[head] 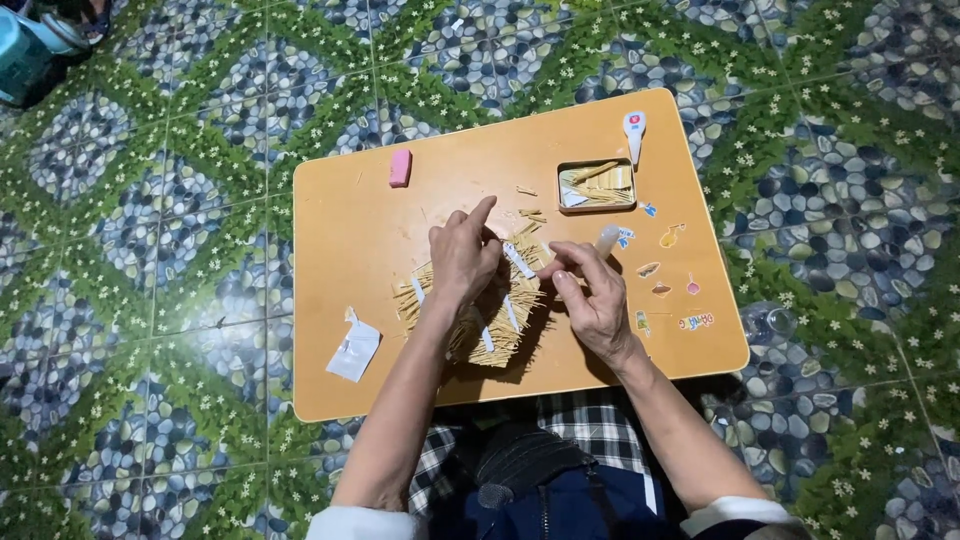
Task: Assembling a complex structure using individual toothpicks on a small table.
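A small structure of thin wooden sticks (500,310) with white paper strips stands on a low orange table (350,240). My left hand (462,258) rests on top of it, fingers pinched on the sticks, index finger raised. My right hand (592,295) sits just right of the structure and holds a small clear glue tube (605,240) whose tip points toward the sticks. Which stick the left fingers pinch is hidden.
A metal tin of spare sticks (597,185) sits at the table's back right, a white bottle (634,133) behind it. A pink eraser (400,167) lies back left, a white paper scrap (354,348) front left. Stickers (665,265) dot the right side. Patterned pebble-print floor surrounds the table.
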